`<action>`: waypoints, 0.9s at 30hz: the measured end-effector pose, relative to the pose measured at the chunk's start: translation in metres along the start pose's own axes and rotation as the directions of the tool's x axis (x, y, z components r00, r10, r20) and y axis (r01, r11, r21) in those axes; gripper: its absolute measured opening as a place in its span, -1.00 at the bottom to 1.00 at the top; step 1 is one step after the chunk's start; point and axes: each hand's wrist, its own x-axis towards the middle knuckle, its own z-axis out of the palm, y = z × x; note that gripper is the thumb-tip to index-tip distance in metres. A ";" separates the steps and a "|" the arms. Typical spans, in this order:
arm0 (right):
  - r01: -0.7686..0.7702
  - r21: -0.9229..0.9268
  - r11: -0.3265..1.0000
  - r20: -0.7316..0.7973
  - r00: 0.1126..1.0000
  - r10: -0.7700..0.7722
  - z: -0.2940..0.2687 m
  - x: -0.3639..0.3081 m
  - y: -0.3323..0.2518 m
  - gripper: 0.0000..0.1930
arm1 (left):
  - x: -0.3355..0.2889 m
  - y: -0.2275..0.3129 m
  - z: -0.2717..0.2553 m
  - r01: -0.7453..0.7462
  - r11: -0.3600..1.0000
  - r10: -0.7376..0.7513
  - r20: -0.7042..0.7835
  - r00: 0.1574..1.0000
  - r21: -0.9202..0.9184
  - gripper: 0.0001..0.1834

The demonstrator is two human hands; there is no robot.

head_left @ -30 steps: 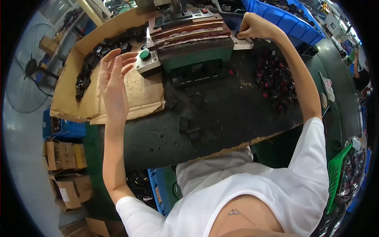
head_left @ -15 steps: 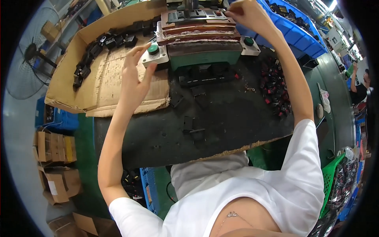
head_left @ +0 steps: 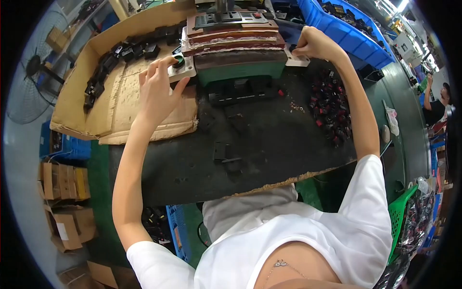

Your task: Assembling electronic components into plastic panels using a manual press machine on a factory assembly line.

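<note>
My left hand (head_left: 158,91) has its fingertips on the green push button (head_left: 178,61) of the left white box (head_left: 183,73); the thumb stands apart and nothing is held. My right hand (head_left: 318,45) is curled, with fingertips at the right white box (head_left: 298,61), where they mostly hide the button. Between them stands a machine's layered block (head_left: 236,45) on a green base (head_left: 240,73). A flat panel with slots (head_left: 228,18) lies on top, under a metal press head (head_left: 224,6). In front of the block lies a long black plastic housing (head_left: 246,91).
An open cardboard box (head_left: 122,103) with black parts (head_left: 103,72) stands at left. A pile of small black-and-red parts (head_left: 332,108) lies on the right of the dark table (head_left: 288,159). Behind it is a blue bin (head_left: 344,31). Loose black pieces (head_left: 227,153) lie near the front.
My right hand has left the panel's right end and come down to the right button. My left hand has moved onto the left button. The whole view has shifted slightly.
</note>
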 end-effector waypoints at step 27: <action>-0.002 0.132 0.991 0.198 0.980 -0.024 -0.005 0.022 0.013 -0.80 | -0.002 0.001 0.000 0.019 1.000 -0.019 0.010 1.000 0.015 -0.49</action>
